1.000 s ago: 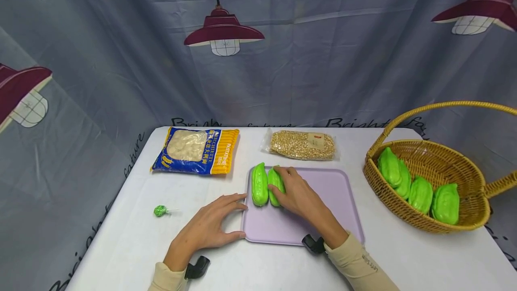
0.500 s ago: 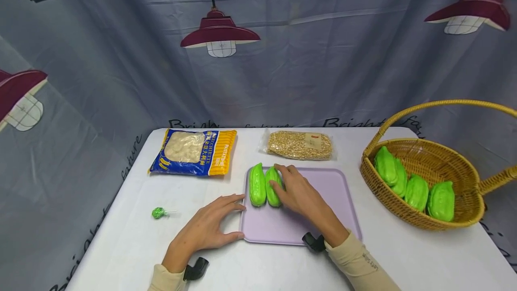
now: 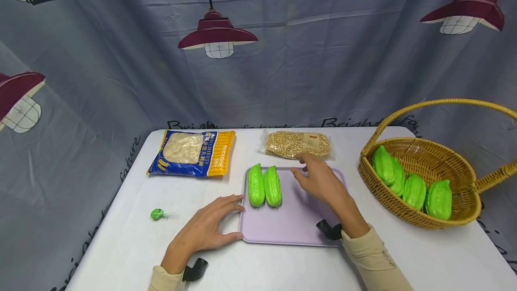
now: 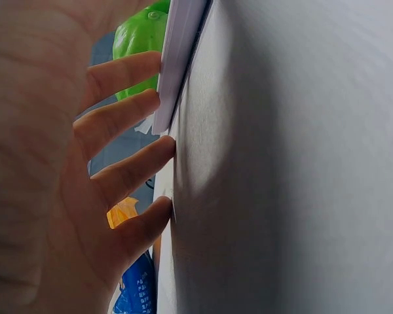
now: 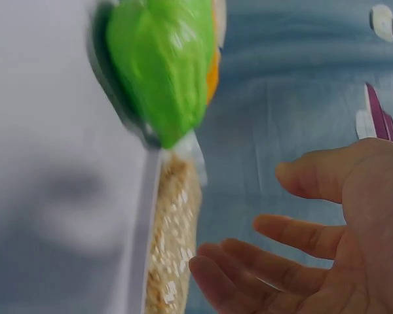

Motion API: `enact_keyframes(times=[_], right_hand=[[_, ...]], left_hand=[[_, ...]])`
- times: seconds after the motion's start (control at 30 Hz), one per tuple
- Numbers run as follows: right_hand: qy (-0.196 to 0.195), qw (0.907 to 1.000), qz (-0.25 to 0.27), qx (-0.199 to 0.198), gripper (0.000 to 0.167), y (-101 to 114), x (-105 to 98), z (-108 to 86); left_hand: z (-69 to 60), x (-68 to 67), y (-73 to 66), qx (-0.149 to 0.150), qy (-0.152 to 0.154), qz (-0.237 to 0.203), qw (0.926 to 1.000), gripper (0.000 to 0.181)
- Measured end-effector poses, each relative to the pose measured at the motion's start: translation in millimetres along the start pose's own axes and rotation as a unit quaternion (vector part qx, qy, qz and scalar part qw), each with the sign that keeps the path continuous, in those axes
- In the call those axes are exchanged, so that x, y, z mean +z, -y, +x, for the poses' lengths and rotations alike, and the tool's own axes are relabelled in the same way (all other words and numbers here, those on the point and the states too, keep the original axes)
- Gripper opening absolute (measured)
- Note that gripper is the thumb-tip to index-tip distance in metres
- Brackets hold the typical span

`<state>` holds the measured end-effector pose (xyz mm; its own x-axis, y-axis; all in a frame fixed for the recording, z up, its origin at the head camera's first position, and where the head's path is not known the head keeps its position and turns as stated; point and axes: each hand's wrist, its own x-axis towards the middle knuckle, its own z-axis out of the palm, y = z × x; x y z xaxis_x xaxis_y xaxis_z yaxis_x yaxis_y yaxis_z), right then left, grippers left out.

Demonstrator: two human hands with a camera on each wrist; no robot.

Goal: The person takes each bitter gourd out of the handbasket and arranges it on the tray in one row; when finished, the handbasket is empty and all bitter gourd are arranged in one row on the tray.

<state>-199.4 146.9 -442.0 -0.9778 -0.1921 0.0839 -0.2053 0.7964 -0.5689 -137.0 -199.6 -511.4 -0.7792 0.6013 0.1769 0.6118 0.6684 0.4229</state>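
Two long green fruits lie side by side at the left of the purple tray (image 3: 299, 228): one (image 3: 256, 185) by the left rim, the other (image 3: 273, 187) just right of it. My left hand (image 3: 208, 226) rests at the tray's left edge, fingers spread; in the left wrist view its fingertips (image 4: 150, 99) touch the rim. My right hand (image 3: 323, 183) hovers over the tray's right part, holding nothing, fingers apart; the right wrist view shows it (image 5: 327, 242) away from the green fruit (image 5: 164, 65). Several green fruits (image 3: 414, 191) lie in the wicker basket (image 3: 464, 165).
Behind the tray lie a blue and yellow pasta bag (image 3: 191, 152) at the left and a clear bag of grain (image 3: 296, 144). A green lollipop (image 3: 157, 213) is on the white table (image 3: 121, 246) left of my left hand. The basket stands at the right.
My right hand has let go of the second green fruit and moved right, away from it. That fruit lies on the tray beside the first. My left hand stays at the tray's edge.
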Motion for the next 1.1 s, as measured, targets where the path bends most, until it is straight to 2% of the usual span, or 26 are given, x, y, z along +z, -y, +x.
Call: enact_keyframes(times=[0.23, 0.47, 0.87, 1.1], right_hand=[[-0.03, 0.9995, 0.008, 0.004, 0.047, -11.9, -19.6, 0.9], [-0.049, 0.9986, -0.014, 0.015, 0.047, -19.9, -27.8, -3.1], [-0.095, 0.9944, -0.032, 0.034, 0.048, -54.5, -53.6, -26.4], [-0.117, 0.9907, -0.05, 0.048, 0.048, -68.9, -69.1, -39.9]], left_hand=[[0.0, -0.1, 0.7, 0.001, -0.002, 0.004, 1.0, 0.06], [-0.7, 0.1, 0.9, 0.01, -0.01, 0.006, 0.9999, 0.058], [-0.6, -0.4, 0.9, -0.007, 0.006, 0.002, 1.0, 0.059], [0.7, 0.6, 1.3, 0.001, -0.001, -0.003, 1.0, 0.059]])
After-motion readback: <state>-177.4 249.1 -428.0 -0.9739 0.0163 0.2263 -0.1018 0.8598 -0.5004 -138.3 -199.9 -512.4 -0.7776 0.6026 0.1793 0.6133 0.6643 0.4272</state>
